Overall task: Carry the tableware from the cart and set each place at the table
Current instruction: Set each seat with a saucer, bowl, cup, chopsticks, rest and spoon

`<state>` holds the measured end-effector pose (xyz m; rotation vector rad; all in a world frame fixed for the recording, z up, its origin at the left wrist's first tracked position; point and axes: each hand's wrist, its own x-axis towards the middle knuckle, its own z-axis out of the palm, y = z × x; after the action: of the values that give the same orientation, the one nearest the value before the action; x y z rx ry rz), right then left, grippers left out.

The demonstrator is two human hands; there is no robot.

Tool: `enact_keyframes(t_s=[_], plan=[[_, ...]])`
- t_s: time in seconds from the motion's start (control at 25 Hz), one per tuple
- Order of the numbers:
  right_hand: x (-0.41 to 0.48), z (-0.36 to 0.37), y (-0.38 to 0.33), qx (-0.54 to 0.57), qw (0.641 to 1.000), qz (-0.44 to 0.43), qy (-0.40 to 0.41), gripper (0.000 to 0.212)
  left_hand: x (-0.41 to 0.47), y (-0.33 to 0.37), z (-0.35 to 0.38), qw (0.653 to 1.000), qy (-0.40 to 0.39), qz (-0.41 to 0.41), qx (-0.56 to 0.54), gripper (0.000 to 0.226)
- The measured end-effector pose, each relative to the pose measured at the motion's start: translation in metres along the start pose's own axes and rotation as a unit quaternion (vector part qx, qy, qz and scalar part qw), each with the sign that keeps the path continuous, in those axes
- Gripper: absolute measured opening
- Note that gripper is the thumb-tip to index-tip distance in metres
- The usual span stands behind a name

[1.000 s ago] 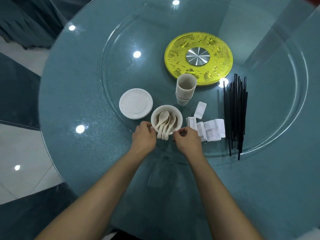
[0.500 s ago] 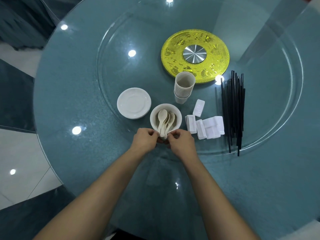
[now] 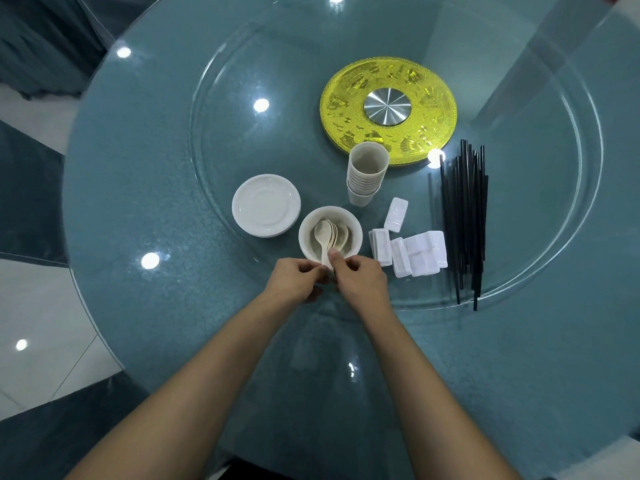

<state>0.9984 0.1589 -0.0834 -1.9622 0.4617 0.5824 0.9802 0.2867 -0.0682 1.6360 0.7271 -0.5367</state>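
Spoons [image 3: 322, 233]: pale soup spoons, nested in a bunch inside the bowl [image 3: 354, 226], scoops toward its far side, handles leaning out over its near rim.
Left hand [image 3: 294, 282]: just in front of the bowl, fingertips curled in and pinching the spoon handles from the left.
Right hand [image 3: 362, 282]: close against the left one, thumb and fingers narrowed round the same handles from the right.
Plates [image 3: 266, 205]: white stack just left of the bowl.
Cups [image 3: 366, 171]: tall nested stack just behind the bowl.
Chopstick rests [image 3: 420, 252]: white heap right of the bowl; black chopsticks [image 3: 465, 220] lie further right.
Tabletop [image 3: 138, 174]: blue-green, with a glass turntable [image 3: 221, 133] carrying the bowl.
Handling: I'd guess the spoons are light, stiff, slick and easily chipped; nested like this, they may cling together or slide apart.
Hold: best by the handle near its end, one spoon peeled off while the other hand steadies the bunch.
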Motion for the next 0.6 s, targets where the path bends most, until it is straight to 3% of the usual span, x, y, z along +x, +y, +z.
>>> enact_keyframes(t_s=[0.32, 0.6], plan=[[0.007, -0.001, 0.008, -0.005, 1.0, -0.005, 0.009, 0.023, -0.001, 0.0, 0.005, 1.0, -0.012, 0.009, -0.001, 0.007], [0.005, -0.005, 0.013, 0.077, 0.996, -0.036, 0.019, 0.018, 0.002, 0.0, 0.009, 0.998, -0.004, 0.061, 0.006, 0.002]])
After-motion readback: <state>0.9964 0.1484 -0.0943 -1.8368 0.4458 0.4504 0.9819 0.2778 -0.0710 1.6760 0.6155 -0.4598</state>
